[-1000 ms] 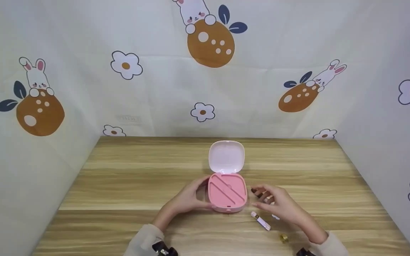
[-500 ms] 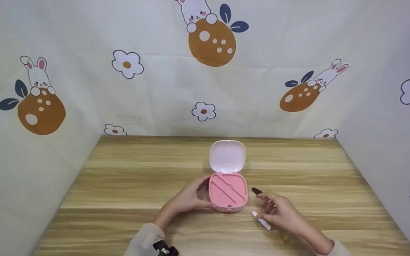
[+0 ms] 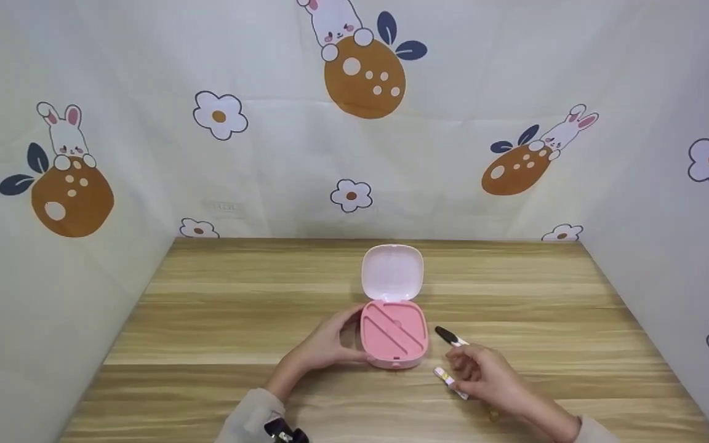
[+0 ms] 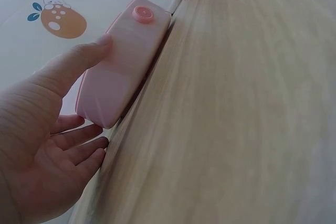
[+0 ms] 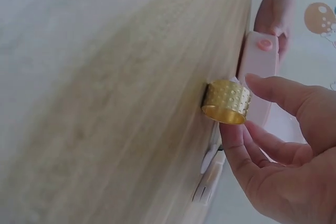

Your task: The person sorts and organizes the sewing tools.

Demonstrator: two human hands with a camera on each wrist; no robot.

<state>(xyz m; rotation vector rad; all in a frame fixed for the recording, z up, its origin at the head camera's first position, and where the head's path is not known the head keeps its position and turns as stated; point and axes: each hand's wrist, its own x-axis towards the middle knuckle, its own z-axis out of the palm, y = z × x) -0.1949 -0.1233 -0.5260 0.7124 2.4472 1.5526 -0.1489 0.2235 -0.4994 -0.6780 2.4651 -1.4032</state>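
Note:
A pink square case [image 3: 394, 332] with its pale lid [image 3: 392, 272] raised stands on the table. Its shallow tray has diagonal grooves. My left hand [image 3: 328, 342] holds the case's left side, thumb at the front corner, as the left wrist view also shows. Right of the case, my right hand [image 3: 490, 378] hovers with loosely bent fingers over a small white stick with a yellow patch [image 3: 445, 375]; the thumb tip overlaps it. Thumb and fingers look apart in the right wrist view. Just beyond those fingers lies a black-capped white pen [image 3: 447, 335], partly hidden.
A dimpled gold ring [image 5: 227, 100] stands on the table close to my right hand, mostly covered by the wrist in the head view. Patterned cloth walls [image 3: 280, 154] border the wooden table [image 3: 231, 289] at the back and sides.
My right hand has drawn back toward me, from the pen's cap to the white stick, uncovering the pen. The left hand and the case stay in place.

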